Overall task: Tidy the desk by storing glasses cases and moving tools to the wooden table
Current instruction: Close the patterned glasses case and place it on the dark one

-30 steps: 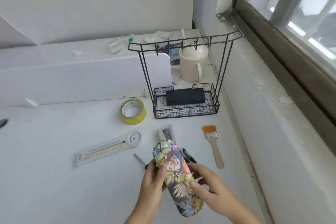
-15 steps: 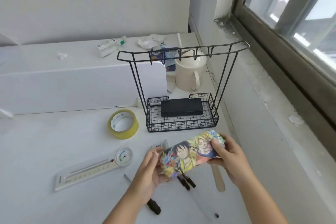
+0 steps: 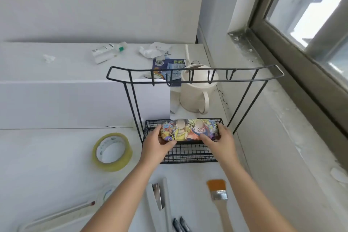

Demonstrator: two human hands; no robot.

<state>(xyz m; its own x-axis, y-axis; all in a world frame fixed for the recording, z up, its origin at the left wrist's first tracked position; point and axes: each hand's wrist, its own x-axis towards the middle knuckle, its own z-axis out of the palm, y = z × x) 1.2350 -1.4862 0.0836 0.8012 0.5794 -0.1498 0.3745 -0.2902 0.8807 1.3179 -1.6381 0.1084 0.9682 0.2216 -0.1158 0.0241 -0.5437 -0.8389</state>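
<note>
The case (image 3: 189, 130), printed with cartoon figures, lay level with its long axis running left to right, printed lid facing up, inside the wire basket (image 3: 188, 154) at the foot of the black rack (image 3: 195, 75). It sat toward the far half of the basket; whether it rested on something beneath or was still carried could not be told. The left hand (image 3: 157, 144) gripped its left end, thumb curled under the near edge and fingers wrapped round the end. The right hand (image 3: 219, 140) gripped the right end, thumb pressed on the lid's near edge and fingers curled behind the end. Both forearms reached over the basket's near rim. The rack's top bar with its hooks crossed above the case, and its thin legs stood at either side of the basket. Behind the rack stood a cream mug (image 3: 196, 92), handle toward the near side. Just left of the basket lay a yellow tape roll (image 3: 112, 151), lying flat. Near of the basket on the white desk (image 3: 47, 165) lay a stapler (image 3: 159, 201), a brush (image 3: 220, 199) with orange bristles pointing far, two dark pen tips (image 3: 180, 224), and at the lower left a white thermometer (image 3: 62, 213), partly hidden by the left arm. A window (image 3: 308, 15) ran along the right.
</note>
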